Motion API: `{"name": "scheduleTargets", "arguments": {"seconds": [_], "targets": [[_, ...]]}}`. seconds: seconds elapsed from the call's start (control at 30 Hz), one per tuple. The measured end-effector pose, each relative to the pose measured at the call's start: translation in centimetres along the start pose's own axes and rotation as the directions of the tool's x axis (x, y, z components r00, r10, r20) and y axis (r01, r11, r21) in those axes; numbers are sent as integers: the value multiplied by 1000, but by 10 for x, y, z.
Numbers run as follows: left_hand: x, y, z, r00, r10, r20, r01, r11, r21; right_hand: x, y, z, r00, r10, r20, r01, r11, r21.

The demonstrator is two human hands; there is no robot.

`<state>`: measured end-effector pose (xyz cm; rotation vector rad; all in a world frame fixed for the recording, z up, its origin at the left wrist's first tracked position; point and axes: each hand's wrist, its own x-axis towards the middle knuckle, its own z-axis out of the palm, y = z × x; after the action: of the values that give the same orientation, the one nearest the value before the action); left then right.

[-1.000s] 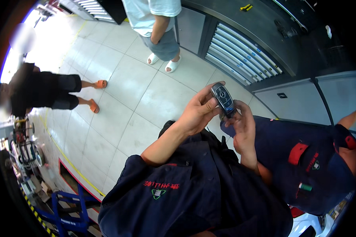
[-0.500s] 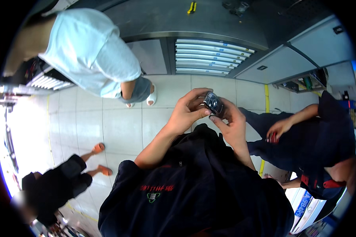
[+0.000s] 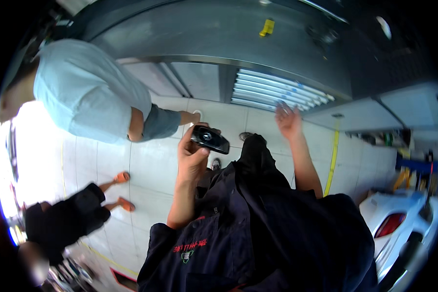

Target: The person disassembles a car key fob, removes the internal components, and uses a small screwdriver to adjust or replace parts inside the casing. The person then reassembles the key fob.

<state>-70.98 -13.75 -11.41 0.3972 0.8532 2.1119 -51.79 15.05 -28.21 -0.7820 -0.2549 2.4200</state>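
A glossy black car key fob (image 3: 210,139) with a silver emblem is held in my left hand (image 3: 190,156), the thumb along its near edge and the fingers behind it. That hand is in front of my body, left of centre. My right hand (image 3: 288,121) is raised apart from it, fingers spread, with nothing in it. It is nearest to the drawer front (image 3: 277,87) under the grey workbench (image 3: 194,44). On the bench top lie a small yellow object (image 3: 266,27) and some dark pieces (image 3: 324,36) that I cannot make out.
A person in a light blue shirt (image 3: 85,92) stands by the bench at left. Another in black (image 3: 68,219) with orange slippers is at lower left. A white car (image 3: 379,207) with a red tail light is at right. Yellow tape (image 3: 333,160) marks the tiled floor.
Both hands were together on the key fob; my right hand has let go and moved forward. My left has carried the fob leftward. The person in dark clothes at right is no longer seen there.
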Motion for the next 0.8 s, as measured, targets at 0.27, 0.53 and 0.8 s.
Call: {"name": "scheduleTargets", "arguments": {"seconds": [0.27,0.53,0.8], "targets": [[-55,-37,-14,767,197,-610,-296,953,-64,249,-79,-143,885,56,-462,-314,804,-504],[-120,-151,88,365,392,-844,-684,728,42,295,-84,-96,964,-68,-257,-228,281,-932],[-172,-246,161,338,457,-823,-774,633,34,234,-177,-222,911,-154,382,28,-903,-429]]}}
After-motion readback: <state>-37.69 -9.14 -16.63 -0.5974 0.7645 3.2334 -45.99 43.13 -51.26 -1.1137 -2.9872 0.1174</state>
